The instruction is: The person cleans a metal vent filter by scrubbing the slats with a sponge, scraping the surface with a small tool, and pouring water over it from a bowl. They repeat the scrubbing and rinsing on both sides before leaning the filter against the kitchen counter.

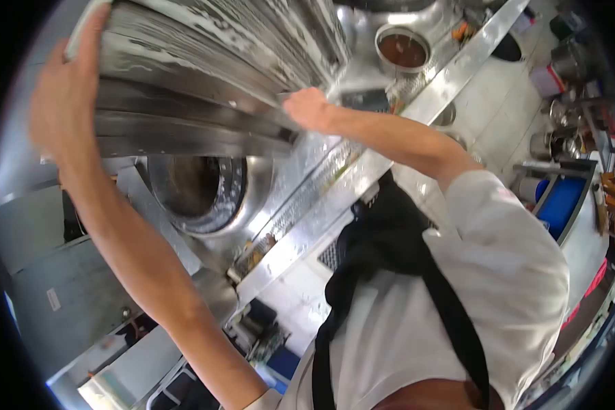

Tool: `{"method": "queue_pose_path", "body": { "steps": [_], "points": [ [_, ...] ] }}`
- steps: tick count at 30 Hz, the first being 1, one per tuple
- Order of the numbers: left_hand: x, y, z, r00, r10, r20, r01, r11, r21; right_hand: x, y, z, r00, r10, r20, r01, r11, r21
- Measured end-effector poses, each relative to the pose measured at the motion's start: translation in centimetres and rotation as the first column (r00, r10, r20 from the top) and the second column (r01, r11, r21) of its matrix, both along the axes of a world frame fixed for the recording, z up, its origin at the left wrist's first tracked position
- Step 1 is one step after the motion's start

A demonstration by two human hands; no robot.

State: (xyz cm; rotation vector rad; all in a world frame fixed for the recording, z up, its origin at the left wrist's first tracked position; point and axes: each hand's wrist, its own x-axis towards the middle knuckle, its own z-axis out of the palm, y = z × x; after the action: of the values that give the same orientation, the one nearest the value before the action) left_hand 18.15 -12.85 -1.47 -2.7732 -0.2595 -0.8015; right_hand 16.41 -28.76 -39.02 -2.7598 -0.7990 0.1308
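Observation:
A large ridged stainless-steel panel (184,102), which looks like a range hood filter, is tilted over the stove and streaked with whitish suds. My left hand (72,102) is closed around its left edge, thumb side up along the rim. At the panel's lower right corner, my right hand (311,109) has its fingers curled against the edge. What lies inside those right fingers is partly hidden, and the hand is slightly blurred. Below the panel sits a round wok burner opening (195,191) with a dark interior.
A metal pot of brownish liquid (403,51) sits in the steel range top. The range's raised front ledge (362,171) runs diagonally before me, with food scraps in the gutter. Pots (557,143) and a counter with a blue bin (564,205) stand at right.

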Motion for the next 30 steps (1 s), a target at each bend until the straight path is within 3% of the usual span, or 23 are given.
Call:
{"method": "queue_pose_path", "body": {
  "steps": [1,2,4,6,7,9,10,11,12,13,14,15,16,17,18,19,20,22,23,24,26,28,30],
  "points": [
    [-0.1,0.0,0.5,0.999,-0.008,0.037,0.009,1.000,-0.018,0.2,0.4,4.6,0.980,-0.100,0.172,0.076,0.987,0.144],
    [-0.2,0.0,0.5,1.000,-0.006,0.020,0.007,1.000,-0.002,0.4,0.1,9.5,0.894,-0.141,0.425,-0.035,0.924,0.380],
    [0.4,0.6,0.2,0.999,-0.006,0.034,0.005,1.000,0.030,1.2,0.5,20.7,0.723,-0.214,0.657,-0.139,0.886,0.442],
    [-0.6,-0.7,0.4,1.000,-0.003,0.012,0.002,1.000,0.030,3.2,1.2,27.5,0.697,-0.199,0.689,-0.199,0.869,0.452],
    [-0.8,-0.8,0.5,1.000,0.009,-0.024,-0.009,0.999,0.036,2.8,1.5,26.3,0.696,-0.199,0.689,-0.205,0.866,0.457],
    [-0.6,-0.3,0.4,1.000,-0.019,-0.006,0.020,0.999,0.046,0.7,2.0,19.5,0.805,-0.328,0.494,-0.009,0.826,0.563],
    [-0.3,-0.1,0.4,0.999,-0.044,0.008,0.043,0.998,0.044,-1.0,1.5,14.0,0.938,-0.258,0.232,0.068,0.793,0.606],
    [-0.1,0.1,0.6,0.999,-0.027,0.020,0.026,0.999,0.041,-2.3,1.5,6.4,0.921,-0.311,0.234,0.131,0.814,0.565],
    [0.0,0.2,0.6,0.999,-0.039,0.014,0.039,0.999,-0.001,-3.2,1.0,-1.9,0.952,-0.292,0.089,0.250,0.914,0.321],
    [-0.1,0.1,0.4,0.998,-0.056,-0.008,0.055,0.998,-0.036,-3.5,-0.2,-10.2,0.970,-0.220,-0.099,0.237,0.950,0.206],
    [0.4,0.6,0.3,0.999,-0.050,-0.012,0.050,0.999,-0.017,-5.5,-1.1,-10.3,0.949,-0.276,-0.155,0.307,0.921,0.241],
    [1.2,1.6,0.7,0.989,-0.149,-0.024,0.149,0.989,-0.006,-4.7,-1.4,-7.6,0.958,-0.260,-0.117,0.282,0.925,0.254],
    [1.8,3.2,1.0,0.972,-0.232,-0.040,0.232,0.973,0.002,-4.6,-1.7,-4.3,0.940,-0.336,-0.053,0.326,0.846,0.422],
    [2.4,4.8,1.1,0.979,-0.200,-0.039,0.201,0.980,0.011,-5.9,-1.2,-1.5,0.911,-0.410,-0.044,0.357,0.732,0.580],
    [3.5,6.3,1.5,0.911,-0.384,-0.151,0.353,0.914,-0.198,-5.8,-0.8,1.4,0.923,-0.383,-0.030,0.326,0.740,0.588],
    [4.2,7.2,2.2,0.794,-0.575,-0.196,0.468,0.785,-0.407,-4.6,0.0,4.8,0.880,-0.460,0.119,0.225,0.623,0.749],
    [3.6,6.8,2.4,0.819,-0.546,-0.178,0.451,0.803,-0.389,-3.7,1.4,6.9,0.802,-0.553,0.223,0.093,0.486,0.869],
    [3.7,7.3,1.4,0.859,-0.498,-0.123,0.437,0.836,-0.332,-1.9,6.0,9.1,0.840,-0.469,0.273,0.002,0.507,0.862],
    [1.8,5.7,1.2,0.937,-0.335,-0.098,0.299,0.915,-0.270,-1.3,8.3,10.3,0.863,-0.398,0.312,-0.064,0.526,0.848],
    [1.2,5.3,1.2,0.948,-0.303,-0.100,0.269,0.928,-0.256,-0.5,9.8,11.8,0.864,-0.390,0.319,-0.083,0.514,0.854],
    [0.7,5.1,2.1,0.963,-0.259,-0.078,0.234,0.943,-0.238,2.0,11.8,16.2,0.730,-0.489,0.477,-0.325,0.365,0.872],
    [0.1,4.8,2.3,0.965,-0.175,-0.196,0.107,0.943,-0.314,3.2,12.5,22.3,0.686,-0.473,0.553,-0.383,0.411,0.827],
    [0.8,5.6,1.8,0.962,-0.186,-0.199,0.115,0.940,-0.322,3.2,12.4,22.4,0.645,-0.446,0.621,-0.406,0.488,0.772]
  ]
}}
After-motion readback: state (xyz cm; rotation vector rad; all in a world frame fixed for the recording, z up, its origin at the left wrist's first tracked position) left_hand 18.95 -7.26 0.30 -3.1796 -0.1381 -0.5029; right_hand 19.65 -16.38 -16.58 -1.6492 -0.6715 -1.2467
